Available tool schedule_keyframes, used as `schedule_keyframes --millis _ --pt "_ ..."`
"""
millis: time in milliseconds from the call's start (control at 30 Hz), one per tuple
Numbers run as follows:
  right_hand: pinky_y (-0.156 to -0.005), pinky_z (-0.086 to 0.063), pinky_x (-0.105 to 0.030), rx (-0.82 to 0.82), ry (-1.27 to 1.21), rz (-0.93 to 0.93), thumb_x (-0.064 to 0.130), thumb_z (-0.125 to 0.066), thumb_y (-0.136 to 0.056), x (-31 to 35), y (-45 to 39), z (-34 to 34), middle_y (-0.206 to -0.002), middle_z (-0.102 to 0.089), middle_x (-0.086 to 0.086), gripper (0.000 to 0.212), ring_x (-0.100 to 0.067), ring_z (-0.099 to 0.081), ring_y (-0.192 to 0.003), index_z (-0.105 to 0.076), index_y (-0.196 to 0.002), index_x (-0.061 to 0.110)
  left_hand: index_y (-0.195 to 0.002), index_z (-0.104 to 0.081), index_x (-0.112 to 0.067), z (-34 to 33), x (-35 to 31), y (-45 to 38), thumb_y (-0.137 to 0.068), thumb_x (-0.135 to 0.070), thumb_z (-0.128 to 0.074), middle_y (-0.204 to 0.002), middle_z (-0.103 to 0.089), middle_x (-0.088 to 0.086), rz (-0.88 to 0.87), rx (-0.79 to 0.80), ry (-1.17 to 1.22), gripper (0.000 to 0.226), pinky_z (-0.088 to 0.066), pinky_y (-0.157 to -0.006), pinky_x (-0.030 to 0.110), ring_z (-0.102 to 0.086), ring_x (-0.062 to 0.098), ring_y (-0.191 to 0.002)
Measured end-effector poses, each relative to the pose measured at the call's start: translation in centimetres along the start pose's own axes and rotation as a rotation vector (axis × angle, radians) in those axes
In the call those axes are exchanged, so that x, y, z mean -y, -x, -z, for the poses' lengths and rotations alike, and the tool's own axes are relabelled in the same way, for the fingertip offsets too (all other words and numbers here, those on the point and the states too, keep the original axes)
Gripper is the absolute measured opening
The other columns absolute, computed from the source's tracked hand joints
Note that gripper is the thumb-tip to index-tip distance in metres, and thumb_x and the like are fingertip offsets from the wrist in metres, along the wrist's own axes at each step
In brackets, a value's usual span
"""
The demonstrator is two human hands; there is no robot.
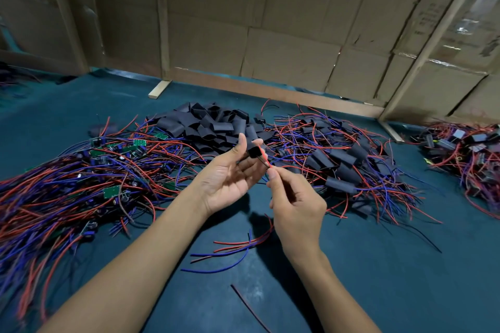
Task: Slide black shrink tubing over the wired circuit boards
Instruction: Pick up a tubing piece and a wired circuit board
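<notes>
My left hand (232, 173) pinches a short piece of black shrink tubing (253, 151) between thumb and fingertips, palm turned up. My right hand (293, 203) pinches thin red and dark wires (264, 161) that run up into the tubing's lower end. Below my right hand, the loose red and blue wire ends (232, 247) trail onto the table. A heap of empty black tubing pieces (205, 124) lies just behind my hands. Bare green circuit boards with red and blue wires (113, 192) are piled on the left.
Boards covered with tubing (341, 167) lie tangled to the right, with another such pile (465, 146) at the far right. The table has a dark teal surface (378, 278). Cardboard walls (270, 35) and wooden strips (159, 89) close off the back. A single dark wire (249, 308) lies near the front.
</notes>
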State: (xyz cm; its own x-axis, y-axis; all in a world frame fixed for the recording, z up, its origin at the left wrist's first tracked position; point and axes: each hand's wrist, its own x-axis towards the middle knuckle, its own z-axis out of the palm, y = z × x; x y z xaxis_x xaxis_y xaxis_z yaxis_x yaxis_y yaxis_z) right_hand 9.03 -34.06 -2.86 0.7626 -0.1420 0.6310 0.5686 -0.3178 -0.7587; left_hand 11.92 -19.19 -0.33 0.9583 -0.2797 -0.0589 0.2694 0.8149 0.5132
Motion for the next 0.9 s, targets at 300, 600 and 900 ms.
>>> schedule_keyframes --millis 300,600,900 --pt "-0.075 -0.046 -0.011 0.029 0.115 0.158 0.012 -0.072 -0.090 0.0 0.0 0.2 -0.085 -0.073 0.003 0.014 -0.001 -0.064 -0.077 -0.080 -0.101 0.010 -0.110 -0.069 -0.006 -0.6 0.5 0.0 -0.076 -0.033 -0.072 -0.093 -0.071 0.012 -0.087 -0.099 -0.026 0.043 -0.061 -0.072 0.030 -0.073 0.021 -0.084" --pt "-0.075 -0.048 -0.015 0.063 0.084 0.081 0.011 -0.074 -0.090 0.2 -0.1 0.3 -0.086 -0.074 0.003 0.014 -0.004 -0.066 -0.077 -0.081 -0.102 0.013 -0.107 -0.076 -0.011 -0.4 0.9 0.2 -0.080 -0.037 -0.077 -0.091 -0.068 0.007 -0.063 -0.042 -0.256 0.038 -0.058 -0.070 0.027 -0.070 0.018 -0.085" --pt "-0.065 -0.037 -0.030 0.117 -0.530 -0.581 0.013 -0.050 -0.067 1.6 -1.2 0.4 -0.115 -0.053 -0.003 0.045 -0.013 -0.049 -0.080 -0.042 -0.108 0.030 -0.125 -0.069 -0.020 -0.3 1.9 0.1 -0.082 -0.022 -0.078 -0.103 -0.071 0.005 -0.113 0.099 -0.652 0.045 -0.047 -0.075 0.034 -0.061 0.020 -0.089"
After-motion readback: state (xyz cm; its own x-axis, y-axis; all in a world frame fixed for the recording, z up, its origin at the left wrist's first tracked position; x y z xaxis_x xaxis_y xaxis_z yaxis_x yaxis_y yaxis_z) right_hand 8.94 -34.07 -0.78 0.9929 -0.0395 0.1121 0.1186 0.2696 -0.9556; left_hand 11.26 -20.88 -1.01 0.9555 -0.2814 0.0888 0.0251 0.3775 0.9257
